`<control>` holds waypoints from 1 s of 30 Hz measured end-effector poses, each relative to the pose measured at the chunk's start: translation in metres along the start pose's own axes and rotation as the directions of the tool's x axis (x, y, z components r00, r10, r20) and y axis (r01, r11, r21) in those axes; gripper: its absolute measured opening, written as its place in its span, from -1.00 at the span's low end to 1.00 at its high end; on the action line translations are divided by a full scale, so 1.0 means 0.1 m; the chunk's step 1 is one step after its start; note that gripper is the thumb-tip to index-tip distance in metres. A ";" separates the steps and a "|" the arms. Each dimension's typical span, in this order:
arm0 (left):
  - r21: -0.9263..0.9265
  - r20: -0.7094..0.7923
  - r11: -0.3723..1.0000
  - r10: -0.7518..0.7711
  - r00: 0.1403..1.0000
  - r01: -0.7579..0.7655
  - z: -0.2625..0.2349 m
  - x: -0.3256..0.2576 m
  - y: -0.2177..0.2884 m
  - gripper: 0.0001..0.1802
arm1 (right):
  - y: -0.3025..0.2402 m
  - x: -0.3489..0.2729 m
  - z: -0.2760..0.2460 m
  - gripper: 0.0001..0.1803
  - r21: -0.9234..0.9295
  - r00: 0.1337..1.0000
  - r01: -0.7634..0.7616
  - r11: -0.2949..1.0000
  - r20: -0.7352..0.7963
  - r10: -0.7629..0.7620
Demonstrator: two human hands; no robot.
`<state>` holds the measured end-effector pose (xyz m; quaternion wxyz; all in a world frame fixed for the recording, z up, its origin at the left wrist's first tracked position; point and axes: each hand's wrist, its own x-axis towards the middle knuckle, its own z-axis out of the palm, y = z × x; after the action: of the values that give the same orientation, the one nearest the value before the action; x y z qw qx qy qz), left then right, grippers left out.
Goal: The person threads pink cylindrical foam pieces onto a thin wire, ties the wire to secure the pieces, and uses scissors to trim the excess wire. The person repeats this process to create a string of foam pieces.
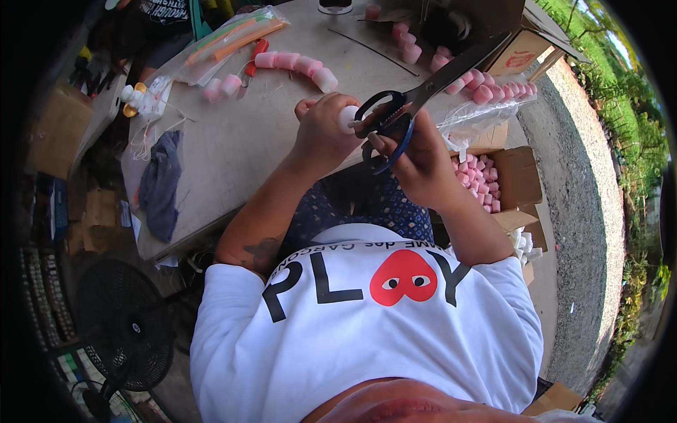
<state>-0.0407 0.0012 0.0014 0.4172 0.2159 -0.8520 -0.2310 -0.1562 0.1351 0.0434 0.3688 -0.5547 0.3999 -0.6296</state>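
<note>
Left hand (321,130) pinches a white foam piece (347,117), right hand (416,158) grips black-handled scissors (416,99); pink strung pieces (296,65) done, boxful (476,180) seemingly left.

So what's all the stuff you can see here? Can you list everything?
scissors: one, black handles, held over the table edge
white piece: one, small and round, in the left fingers
pink foam pieces: a row, pink, on the table top
box of pink pieces: one, brown cardboard, right of the lap
plastic bag: one, clear with orange and green sticks, far left of the table
dark cloth: one, grey-blue, near left table edge
table: one, grey-brown
fan: one, black, on the floor at lower left
left hand: holds the white piece
right hand: fingers in the scissors' handles
</note>
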 end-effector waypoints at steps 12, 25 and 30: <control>-0.547 0.121 0.791 -0.250 0.961 0.274 -0.16 0.11 -0.04 -0.60 | -0.55 0.03 -0.04 -0.65 0.164 0.948 0.293 0.942 -0.180 -0.264; -0.986 0.148 0.006 -0.444 0.884 0.168 -0.16 0.20 -0.29 -0.06 | 0.83 -0.38 0.14 -0.33 0.395 0.808 -0.578 0.714 0.400 0.433; -0.980 0.161 0.031 -0.442 0.882 0.194 -0.09 0.07 -0.24 -0.01 | 0.83 -0.24 0.16 -0.44 0.428 0.811 -0.578 0.695 0.392 0.434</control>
<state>-0.0331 -0.0239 -0.0034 0.4678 0.0908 -0.3668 -0.7990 -0.1363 0.1211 -0.0413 0.7159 -0.3758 0.2967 -0.5082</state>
